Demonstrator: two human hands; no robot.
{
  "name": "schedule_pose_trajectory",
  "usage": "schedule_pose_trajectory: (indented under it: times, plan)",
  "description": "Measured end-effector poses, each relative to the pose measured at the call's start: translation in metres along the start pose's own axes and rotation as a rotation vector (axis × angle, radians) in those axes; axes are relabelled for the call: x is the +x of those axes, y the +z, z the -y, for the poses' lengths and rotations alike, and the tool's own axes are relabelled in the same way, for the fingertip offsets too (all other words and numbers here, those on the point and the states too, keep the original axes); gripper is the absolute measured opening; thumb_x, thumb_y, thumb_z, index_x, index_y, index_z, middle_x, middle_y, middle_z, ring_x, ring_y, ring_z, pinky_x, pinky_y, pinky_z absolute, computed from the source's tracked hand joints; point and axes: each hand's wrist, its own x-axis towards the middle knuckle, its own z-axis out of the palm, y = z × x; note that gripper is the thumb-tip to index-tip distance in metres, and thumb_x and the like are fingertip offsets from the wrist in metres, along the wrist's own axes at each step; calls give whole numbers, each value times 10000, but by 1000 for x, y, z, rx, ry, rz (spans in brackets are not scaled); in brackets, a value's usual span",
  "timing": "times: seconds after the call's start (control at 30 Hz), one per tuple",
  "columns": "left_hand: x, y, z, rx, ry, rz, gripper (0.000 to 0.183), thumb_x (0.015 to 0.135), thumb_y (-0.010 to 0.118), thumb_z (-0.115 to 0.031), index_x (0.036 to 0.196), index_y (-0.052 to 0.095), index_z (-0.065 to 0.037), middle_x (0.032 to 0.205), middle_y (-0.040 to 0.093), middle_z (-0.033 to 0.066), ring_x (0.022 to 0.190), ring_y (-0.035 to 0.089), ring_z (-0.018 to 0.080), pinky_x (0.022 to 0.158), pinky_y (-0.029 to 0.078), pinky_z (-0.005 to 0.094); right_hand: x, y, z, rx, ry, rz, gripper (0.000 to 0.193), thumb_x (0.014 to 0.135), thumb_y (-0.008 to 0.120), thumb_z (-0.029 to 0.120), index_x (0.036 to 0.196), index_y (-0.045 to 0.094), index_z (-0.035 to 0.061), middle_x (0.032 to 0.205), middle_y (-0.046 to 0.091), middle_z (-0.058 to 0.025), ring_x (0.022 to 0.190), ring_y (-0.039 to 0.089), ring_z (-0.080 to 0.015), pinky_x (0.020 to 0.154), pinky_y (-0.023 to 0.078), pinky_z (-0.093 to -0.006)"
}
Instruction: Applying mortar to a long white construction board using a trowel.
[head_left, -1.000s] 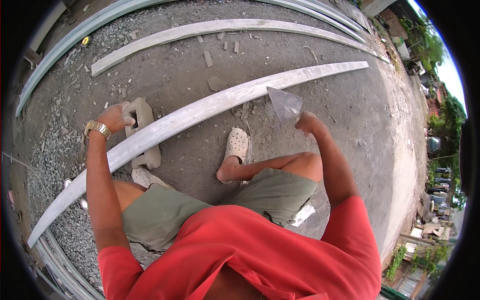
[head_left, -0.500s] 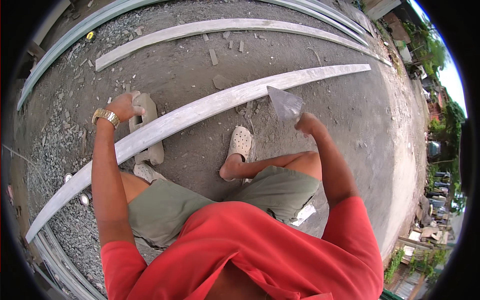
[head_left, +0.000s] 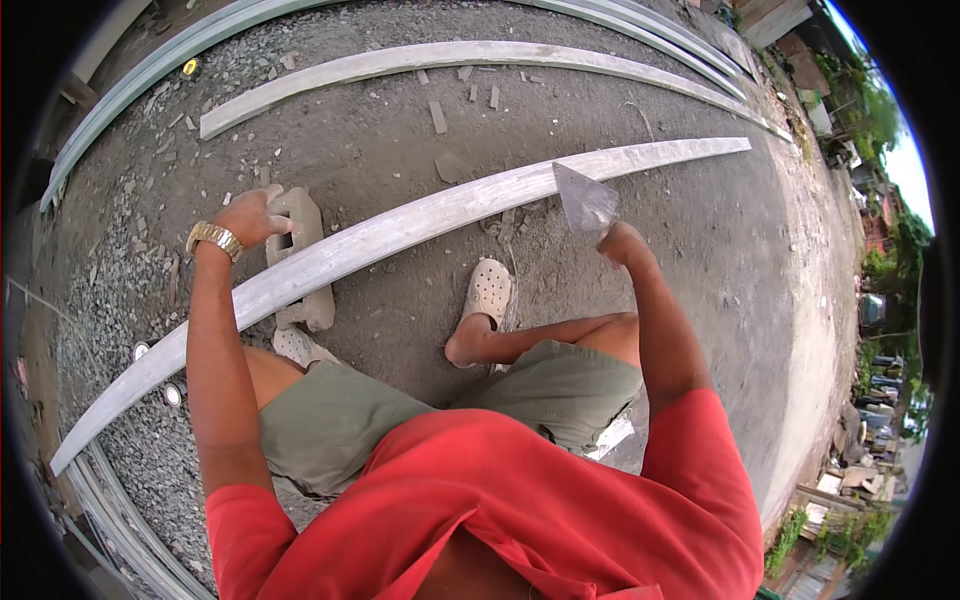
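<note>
"Gripping what?"

"Right hand (head_left: 622,246): fingers clamped on a triangular-bladed trowel (head_left: 587,200). Left hand (head_left: 243,218): fingers at a hollow concrete block (head_left: 310,225), their grip impossible to tell."

"Hazard?"

"Off-centre pressure could rock the long beam (head_left: 430,217) lying across that block."

"Its surface?"

"Whitish, streaked, matte; its bow likely optical."

Right of centre, the right hand (head_left: 622,245) grips a grey trowel (head_left: 588,198) (a triangular one) that overlaps a long pale beam (head_left: 420,217). Left of centre, the left hand (head_left: 247,217) is at a hollow block (head_left: 308,222), which the beam crosses.
</note>
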Motion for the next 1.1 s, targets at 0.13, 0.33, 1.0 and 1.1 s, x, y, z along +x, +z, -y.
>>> schedule_pose_trajectory:
  times: [0.13, 0.33, 1.0, 1.1]
  plan:
    - [-1, -3, 6, 3, 2, -29, 723, 705, 687, -324, 1298, 461, 21, 1257, 516, 263, 1166, 513, 355, 996, 396, 387, -9, 10, 18, 19, -90, -27, 268, 720, 615, 174, 758, 645, -89, 695, 631, -252, 657, 674, -311, 626, 527, -404]
    - [-12, -9, 5, 42, -44, 12, 720, 708, 686, -327, 1303, 458, 8, 1255, 518, 260, 1171, 508, 358, 999, 396, 387, -46, -4, 47, 60, -93, 165, 252, 691, 610, 163, 741, 653, -81, 664, 632, -230, 673, 671, -315, 653, 520, -396]
    - [-2, -7, -9, 29, -63, 49, 721, 722, 693, -320, 1318, 445, 2, 1241, 528, 264, 1150, 528, 359, 985, 407, 393, 20, -14, -19, -25, -68, 94, 275, 767, 583, 191, 691, 638, -68, 621, 627, -197, 604, 661, -284, 618, 525, -389]
    - [-7, -6, 2, -9, -42, 8, 715, 722, 694, -312, 1319, 446, -5, 1234, 535, 261, 1138, 537, 361, 980, 411, 396, 37, 0, -25, -193, -112, -18, 306, 777, 587, 223, 692, 646, -64, 664, 653, -178, 680, 672, -295, 694, 520, -392]
